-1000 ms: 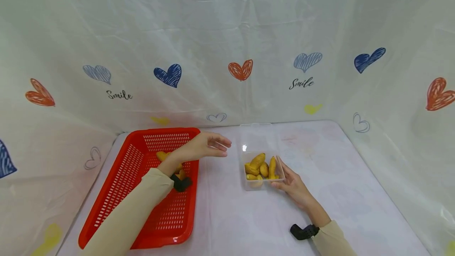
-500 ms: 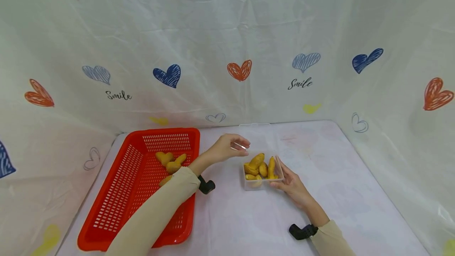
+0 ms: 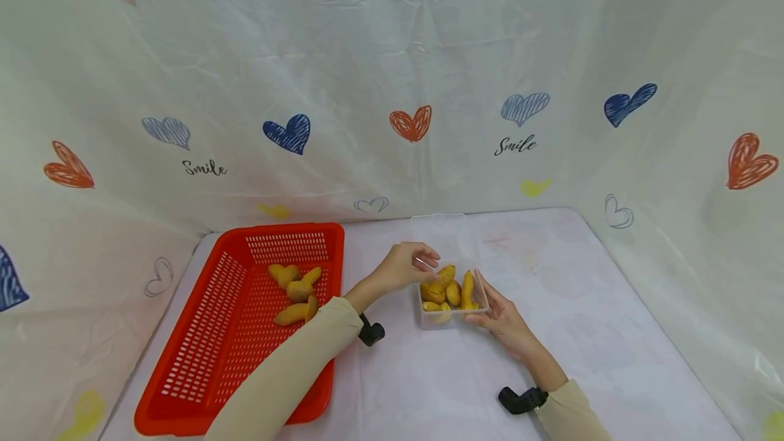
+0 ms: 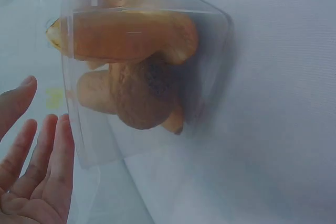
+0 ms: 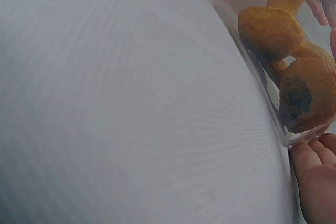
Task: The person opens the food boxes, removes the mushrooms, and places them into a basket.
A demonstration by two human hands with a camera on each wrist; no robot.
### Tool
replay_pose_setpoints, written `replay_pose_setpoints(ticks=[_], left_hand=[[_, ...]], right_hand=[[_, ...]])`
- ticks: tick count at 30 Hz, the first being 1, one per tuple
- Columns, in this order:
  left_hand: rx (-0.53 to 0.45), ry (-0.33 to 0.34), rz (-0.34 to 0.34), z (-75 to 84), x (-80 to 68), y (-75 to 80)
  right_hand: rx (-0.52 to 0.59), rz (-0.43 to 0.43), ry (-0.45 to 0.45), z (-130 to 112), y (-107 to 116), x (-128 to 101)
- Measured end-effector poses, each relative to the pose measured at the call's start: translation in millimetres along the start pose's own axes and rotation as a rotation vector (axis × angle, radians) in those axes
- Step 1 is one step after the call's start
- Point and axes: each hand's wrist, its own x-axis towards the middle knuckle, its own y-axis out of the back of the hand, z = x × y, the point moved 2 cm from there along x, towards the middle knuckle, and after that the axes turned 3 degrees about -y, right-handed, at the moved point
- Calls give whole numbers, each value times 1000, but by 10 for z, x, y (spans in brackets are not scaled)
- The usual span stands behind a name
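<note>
A clear plastic box [image 3: 436, 320] stands on the table, holding several yellow-brown mushrooms [image 4: 142, 95]. My left hand [image 3: 409, 265] hovers at the box's far left corner, its thumb overlapping a mushroom in the head view. In the left wrist view its fingers [image 4: 58, 166] are extended beside the box wall, with nothing between them and the thumb. My right hand [image 3: 503, 318] grips the box at its right side, thumb at the front corner and fingers along the right wall. The right wrist view shows the fingertips [image 5: 310, 153] against the box's end, under its rim.
A red perforated basket [image 3: 208, 332] stands to the left, with several more mushrooms [image 3: 299, 289] inside. My left forearm crosses over its right side. The box's clear lid [image 3: 437, 216] stands open behind it, near the back curtain printed with hearts.
My left hand has moved right, from over the basket's right edge to the box's left corner. The right hand has stayed at the box.
</note>
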Motion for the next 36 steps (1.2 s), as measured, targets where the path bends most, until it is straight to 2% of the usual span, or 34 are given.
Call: replay_pose_setpoints(ticks=[3,9,13,24,29,36], left_hand=[[20,-7,-12,-11,8,-50],[66,-30,-26,-27,42,-149],[113,-39,-24,-25,61,-200],[255,-24,2,-20,88,-241],[252,-41,-25,-21,98,-266],[217,-17,-67,-34,125,-324]], right_hand=[[-12,0,0,7,4,-2],[32,-26,18,25,3,-6],[26,-12,9,33,1,-12],[21,-11,0,29,6,-13],[35,-20,5,36,7,-12],[23,-3,-2,36,10,-12]])
